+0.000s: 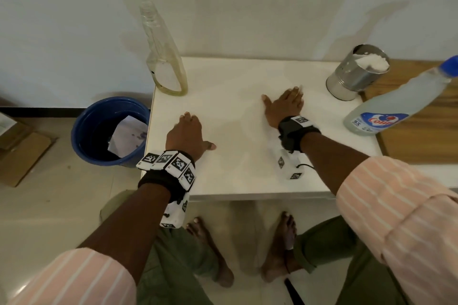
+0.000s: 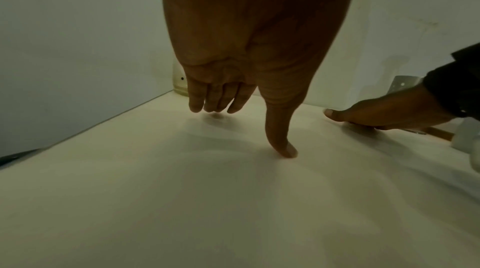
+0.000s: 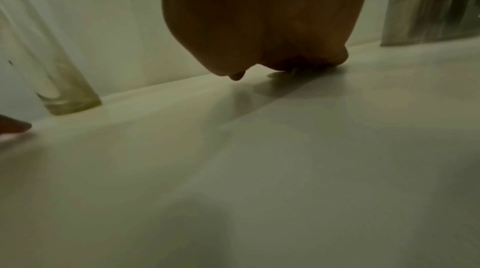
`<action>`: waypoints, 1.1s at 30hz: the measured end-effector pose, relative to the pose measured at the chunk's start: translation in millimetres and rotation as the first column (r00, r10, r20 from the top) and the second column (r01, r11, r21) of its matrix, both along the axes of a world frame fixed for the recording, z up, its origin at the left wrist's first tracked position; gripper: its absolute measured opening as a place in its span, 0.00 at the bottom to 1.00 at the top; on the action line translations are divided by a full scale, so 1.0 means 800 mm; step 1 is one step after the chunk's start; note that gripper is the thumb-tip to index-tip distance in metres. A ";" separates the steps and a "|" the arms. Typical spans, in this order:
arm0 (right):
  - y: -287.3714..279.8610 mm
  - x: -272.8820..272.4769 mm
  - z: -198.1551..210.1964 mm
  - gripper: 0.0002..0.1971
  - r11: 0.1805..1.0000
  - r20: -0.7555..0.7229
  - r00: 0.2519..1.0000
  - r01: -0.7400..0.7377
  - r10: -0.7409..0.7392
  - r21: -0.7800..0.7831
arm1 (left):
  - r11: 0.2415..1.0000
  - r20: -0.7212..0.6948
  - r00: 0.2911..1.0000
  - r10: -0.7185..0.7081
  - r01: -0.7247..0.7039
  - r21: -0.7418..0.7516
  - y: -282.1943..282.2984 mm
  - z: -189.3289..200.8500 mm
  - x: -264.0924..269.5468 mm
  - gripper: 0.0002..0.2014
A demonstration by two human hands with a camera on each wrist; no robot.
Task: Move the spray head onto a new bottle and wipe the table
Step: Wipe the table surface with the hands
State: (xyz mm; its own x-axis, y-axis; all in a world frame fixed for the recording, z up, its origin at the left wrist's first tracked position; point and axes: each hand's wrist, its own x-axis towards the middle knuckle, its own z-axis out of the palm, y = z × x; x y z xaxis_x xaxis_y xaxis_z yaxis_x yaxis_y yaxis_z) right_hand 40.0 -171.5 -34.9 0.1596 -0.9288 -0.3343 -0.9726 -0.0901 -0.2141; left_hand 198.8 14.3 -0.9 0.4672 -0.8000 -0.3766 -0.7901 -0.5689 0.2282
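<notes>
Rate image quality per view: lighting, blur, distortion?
Head view: bright and even, strong wide-angle bowing; the Colin bottle and empty clear bottle lean outward, soft shadows on the wall. Left wrist view: dim, greenish, left hand underexposed but fairly sharp. Right wrist view: darkest and smeared; right hand a dark blur, metal canister streaked.

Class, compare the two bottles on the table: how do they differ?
The clear bottle has an open neck; the Colin bottle wears a blue cap. The clear bottle looks nearly empty, the Colin bottle full of pale liquid. The clear bottle is unlabelled; the Colin bottle is labelled. Both stand upright, untouched.
</notes>
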 end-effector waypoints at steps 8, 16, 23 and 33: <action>0.164 0.130 -0.016 0.45 0.884 0.081 0.881 -0.467 0.467 -0.015 | 0.990 0.234 0.962 0.138 -0.127 -0.065 0.063 0.019 0.027 0.21; 0.243 0.164 -0.011 0.36 0.423 0.037 0.421 -0.903 0.906 -0.078 | 0.974 0.209 0.952 0.224 -0.227 -0.009 0.112 0.029 0.033 0.13; 0.287 0.089 -0.020 0.36 0.103 -0.010 0.106 -0.983 0.994 -0.150 | 0.967 0.199 0.950 0.242 -0.253 0.027 0.123 0.025 0.031 0.13; 0.262 0.034 0.007 0.28 0.149 0.165 0.109 -0.955 0.980 -0.255 | 0.960 0.093 0.957 0.276 -0.279 0.019 0.141 0.022 0.038 0.10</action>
State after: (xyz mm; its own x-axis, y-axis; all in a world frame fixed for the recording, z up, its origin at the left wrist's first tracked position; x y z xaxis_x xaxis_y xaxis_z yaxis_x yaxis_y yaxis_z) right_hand 66.9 38.4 -29.1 0.9966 0.0616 -0.0552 0.0391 -0.9391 -0.3413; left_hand 229.3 126.8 16.7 0.7014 -0.6227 -0.3469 -0.6165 -0.7742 0.1432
